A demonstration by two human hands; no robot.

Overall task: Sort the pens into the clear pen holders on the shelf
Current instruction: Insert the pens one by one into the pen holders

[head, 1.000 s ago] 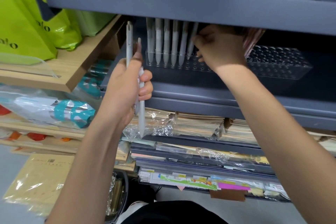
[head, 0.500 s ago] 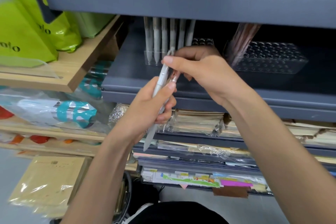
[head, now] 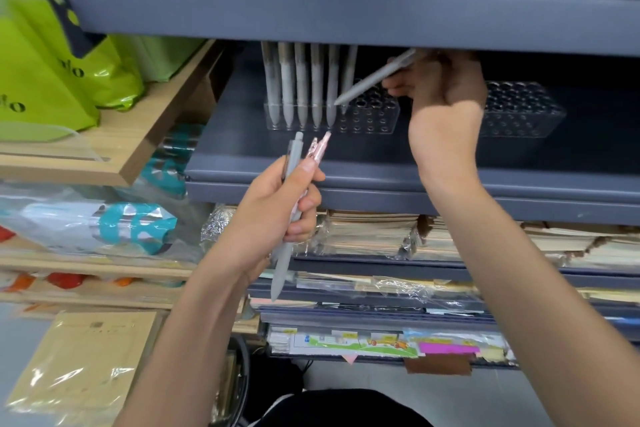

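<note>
On the dark grey shelf (head: 346, 163) stands a clear pen holder (head: 374, 118) with several grey pens (head: 301, 80) upright in its left holes. My right hand (head: 436, 87) grips one grey pen (head: 374, 78), tilted, its tip just above the holder beside the standing pens. Below the shelf edge my left hand (head: 277, 208) holds a grey pen (head: 289, 215) and two pink pens (head: 320, 149) upright. A second clear holder (head: 519, 111) sits to the right, partly hidden by my right hand.
The upper shelf's front rail (head: 346, 17) hangs low over the holders. Green bags (head: 52, 80) stand on a wooden shelf (head: 121, 149) at left. Stacked wrapped paper goods (head: 381, 236) fill the shelves below. A kraft packet (head: 86, 357) lies bottom left.
My right hand took a grey pen from the bundle in my left hand and carried it up to the left holder. My left hand dropped slightly, with the remaining pens.
</note>
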